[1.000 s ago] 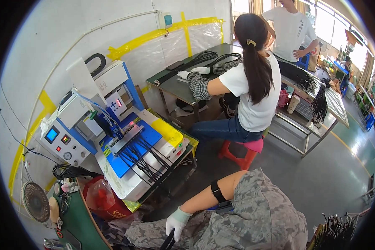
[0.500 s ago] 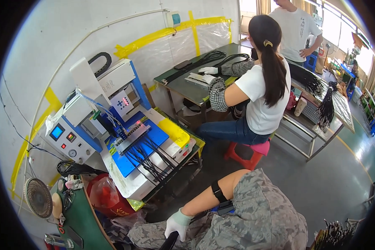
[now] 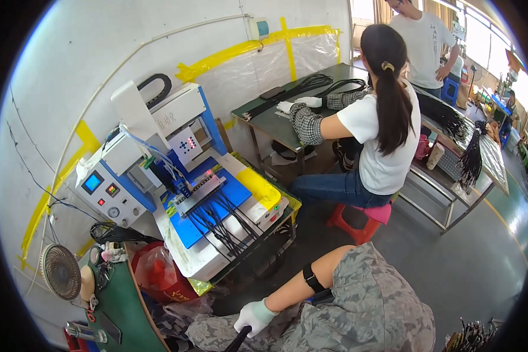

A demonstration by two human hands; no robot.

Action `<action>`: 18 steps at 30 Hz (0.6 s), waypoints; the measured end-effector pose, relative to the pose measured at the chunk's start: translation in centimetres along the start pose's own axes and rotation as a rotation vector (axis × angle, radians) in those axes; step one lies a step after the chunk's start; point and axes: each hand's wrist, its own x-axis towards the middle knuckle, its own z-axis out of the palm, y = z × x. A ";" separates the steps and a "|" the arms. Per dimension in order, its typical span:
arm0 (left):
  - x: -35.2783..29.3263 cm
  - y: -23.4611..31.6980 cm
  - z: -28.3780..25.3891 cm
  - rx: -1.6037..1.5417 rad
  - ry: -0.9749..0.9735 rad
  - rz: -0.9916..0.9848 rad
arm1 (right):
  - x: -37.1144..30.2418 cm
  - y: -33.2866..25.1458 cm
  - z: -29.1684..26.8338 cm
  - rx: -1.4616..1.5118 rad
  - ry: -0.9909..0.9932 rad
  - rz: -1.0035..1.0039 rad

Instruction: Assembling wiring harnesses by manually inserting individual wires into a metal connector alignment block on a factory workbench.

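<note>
My right hand [image 3: 254, 318], in a white glove, is low in the head view, over my camouflage-clothed lap. Its fingers are closed around a black cable bundle [image 3: 237, 340], which runs off the lower edge; its far end is hidden. My left hand does not show. Ahead and to the left, apart from my hand, stands a white-and-blue bench machine [image 3: 182, 132]. On its blue plate [image 3: 188, 234] lies a metal clamping fixture [image 3: 199, 196]. A row of black cables [image 3: 226, 226] hangs from the fixture toward me.
A green side table [image 3: 129, 317] with a small fan [image 3: 61, 271] is at lower left, beside a red bag [image 3: 170, 281]. Ahead, a co-worker sits on a red stool [image 3: 355, 226], gloved hands over a green table [image 3: 264, 120]. Another person stands behind. A cable-laden bench [image 3: 487, 164] is at right.
The scene has shifted slightly right in the view. My right hand stays closed on the black cable bundle, of which less shows. The co-worker's gloved hands have moved over the pale strip on the table.
</note>
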 end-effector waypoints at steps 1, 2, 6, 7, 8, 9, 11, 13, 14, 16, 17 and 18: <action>0.1 0.0 0.6 -0.018 0.024 -0.002 | 0.0 -0.4 -0.3 0.011 -0.035 0.005; 0.3 -0.1 1.2 -0.038 0.047 -0.004 | 0.0 -0.7 -0.7 0.021 -0.070 0.009; 0.6 0.0 2.8 -0.132 0.117 -0.010 | -1.3 -0.5 -0.5 -0.048 -0.071 0.028; 0.7 0.0 2.8 -0.159 0.132 -0.012 | -1.8 -0.2 -0.4 -0.080 -0.056 0.035; 0.6 0.2 2.5 -0.172 0.114 0.011 | -1.8 -0.7 -1.0 -0.106 -0.055 0.016; 0.8 0.6 1.8 -0.199 0.045 -0.038 | -1.7 -1.5 -1.3 -0.144 -0.121 0.034; 1.2 1.8 1.0 -0.239 -0.097 -0.140 | -1.4 -3.7 -1.7 -0.218 -0.246 0.075; 1.0 2.4 0.6 -0.246 -0.098 -0.118 | -1.5 -4.8 -2.0 -0.248 -0.206 0.085; 1.0 2.5 0.5 -0.246 -0.078 -0.118 | -1.7 -5.1 -2.0 -0.251 -0.171 0.109; 1.1 3.3 0.6 -0.248 -0.077 -0.113 | -2.0 -5.3 -1.7 -0.265 -0.123 0.125; 1.2 3.7 0.4 -0.250 -0.095 -0.114 | -2.0 -5.0 -1.2 -0.282 -0.049 0.110; 1.1 4.0 0.4 -0.252 -0.111 -0.114 | -2.3 -5.2 -1.2 -0.297 0.023 0.093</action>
